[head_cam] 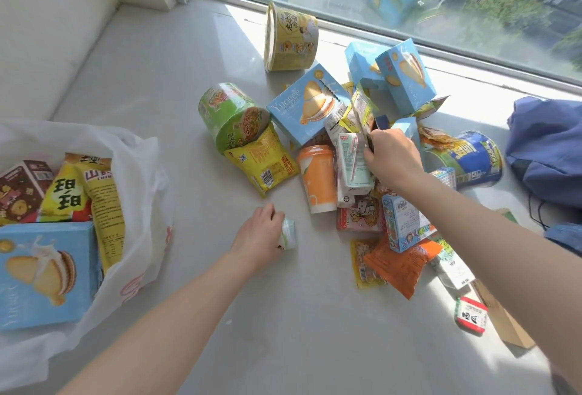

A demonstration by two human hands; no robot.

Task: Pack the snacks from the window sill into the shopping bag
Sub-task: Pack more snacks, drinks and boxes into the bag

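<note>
- The white plastic shopping bag lies slumped at far left on the pale window sill. It already contains a blue cardboard biscuit box and yellow foil packets. Its mouth is limp, so we judge that an item dropped short could catch the rim and slide back out.
- The left hand grips a small white-and-green pot low over the sill, well apart from the bag.
- The green round noodle tub lies on its side. A nudge could set it rolling.
- The right hand is curled into the heap of remaining snacks, beside a pale green drink carton. We cannot tell what it grips. Pulling from here could topple the light blue boxes leaning behind it.
- A blue cloth bag lies at far right, outside the route to the shopping bag.
</note>
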